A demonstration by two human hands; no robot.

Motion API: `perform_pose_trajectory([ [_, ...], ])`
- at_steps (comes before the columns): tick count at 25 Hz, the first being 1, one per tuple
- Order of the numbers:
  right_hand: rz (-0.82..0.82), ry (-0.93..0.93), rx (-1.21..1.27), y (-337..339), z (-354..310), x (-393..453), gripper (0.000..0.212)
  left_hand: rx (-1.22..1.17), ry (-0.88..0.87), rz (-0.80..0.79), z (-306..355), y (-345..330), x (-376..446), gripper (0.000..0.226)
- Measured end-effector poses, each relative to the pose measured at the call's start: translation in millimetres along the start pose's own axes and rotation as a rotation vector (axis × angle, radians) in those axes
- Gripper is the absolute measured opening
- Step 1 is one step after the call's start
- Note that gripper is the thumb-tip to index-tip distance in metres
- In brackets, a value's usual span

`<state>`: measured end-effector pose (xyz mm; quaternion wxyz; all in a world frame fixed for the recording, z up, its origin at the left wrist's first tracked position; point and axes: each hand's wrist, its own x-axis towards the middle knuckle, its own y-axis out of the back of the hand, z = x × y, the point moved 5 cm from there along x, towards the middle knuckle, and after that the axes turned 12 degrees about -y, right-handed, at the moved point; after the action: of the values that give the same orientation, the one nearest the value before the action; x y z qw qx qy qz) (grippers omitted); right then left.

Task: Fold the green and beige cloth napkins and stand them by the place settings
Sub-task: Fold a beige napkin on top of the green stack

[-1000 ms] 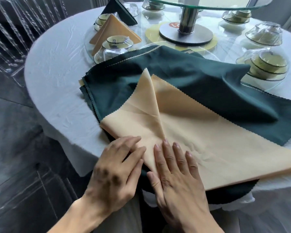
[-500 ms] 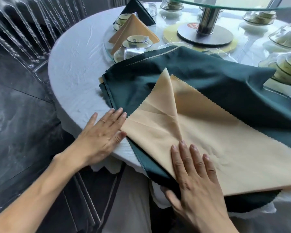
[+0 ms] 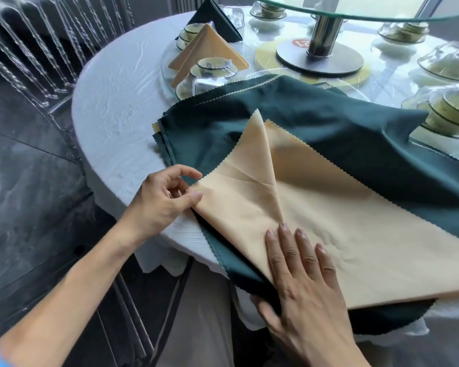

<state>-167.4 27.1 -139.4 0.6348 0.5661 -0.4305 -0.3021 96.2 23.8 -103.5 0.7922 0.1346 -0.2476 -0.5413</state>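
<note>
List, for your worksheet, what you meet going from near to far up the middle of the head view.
Right hand → beige napkin being folded → green napkin beneath it → steel base of the glass turntable.

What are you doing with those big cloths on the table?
A person is folding a beige napkin that lies on a dark green napkin at the edge of a round table. The left hand pinches the beige napkin's left corner, while the right hand presses flat on its near edge. One flap is already folded over. Further back, a folded beige napkin and a folded green napkin stand among cups.
</note>
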Motion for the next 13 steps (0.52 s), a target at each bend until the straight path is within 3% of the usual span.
perform_pose_trajectory([
  [3, -0.004, 0.002, -0.006, -0.2, -0.3, -0.1, 0.095, 0.138, -0.004, -0.021, -3.4, -6.3, 1.0, 0.017],
  [6, 0.002, 0.007, -0.013, -0.7, -0.1, -1.5, 0.101, 0.52, -0.044, 0.062, 8.9, -8.6, -0.6, 0.01],
  [9, -0.016, 0.012, -0.003, 0.4, -0.9, -1.7, 0.109, 0.749, -0.256, 0.134, 45.2, -27.1, -9.6, 0.023],
  [11, -0.022, 0.001, 0.006, -0.7, -1.0, -0.7, 0.108, 0.662, -0.435, 0.029, 67.9, -68.1, -22.7, 0.029],
  [13, -0.04, -0.003, 0.03, -1.1, -1.4, -0.3, 0.104, 0.527, -0.414, -0.215, 75.9, -112.6, -40.1, 0.051],
])
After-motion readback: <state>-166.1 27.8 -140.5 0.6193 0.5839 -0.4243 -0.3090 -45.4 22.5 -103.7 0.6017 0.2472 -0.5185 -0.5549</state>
